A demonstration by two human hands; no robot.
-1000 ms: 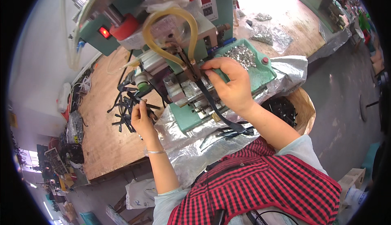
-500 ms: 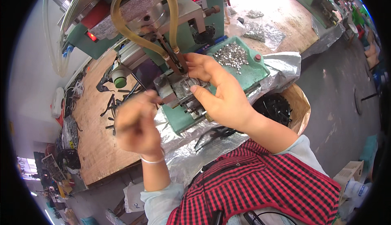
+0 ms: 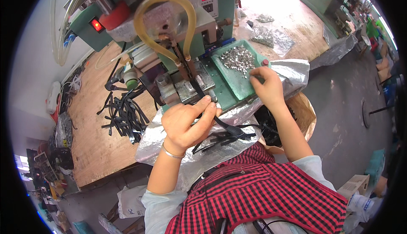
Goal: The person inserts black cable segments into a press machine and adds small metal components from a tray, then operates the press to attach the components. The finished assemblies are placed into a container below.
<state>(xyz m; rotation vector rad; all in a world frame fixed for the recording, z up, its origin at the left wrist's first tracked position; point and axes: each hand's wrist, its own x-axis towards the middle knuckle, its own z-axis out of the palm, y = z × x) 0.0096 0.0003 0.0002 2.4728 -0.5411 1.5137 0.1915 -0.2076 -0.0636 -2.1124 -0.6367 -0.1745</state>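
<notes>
My left hand (image 3: 184,124) pinches a black strap (image 3: 198,89) between thumb and fingers at the front of the metal jig (image 3: 182,91). The strap's far end lies on the jig below the press tool (image 3: 185,69); its near part trails back toward my apron. My right hand (image 3: 270,88) is at the right edge of the green tray (image 3: 229,81), thumb and fingers curled together. Whether a small piece sits between those fingertips cannot be made out. Small shiny metal pieces (image 3: 238,59) lie heaped in the tray.
A pile of black straps (image 3: 125,115) lies on the wooden table left of the press. More straps lie on the silver sheet (image 3: 186,160) before me, and a brown paper bag (image 3: 311,117) of black pieces stands right. A yellowish hose (image 3: 140,26) loops above the jig.
My right hand has left the jig and moved right to the tray's edge. My left hand, blurred at the jig's left before, has come to its front and now holds the strap.
</notes>
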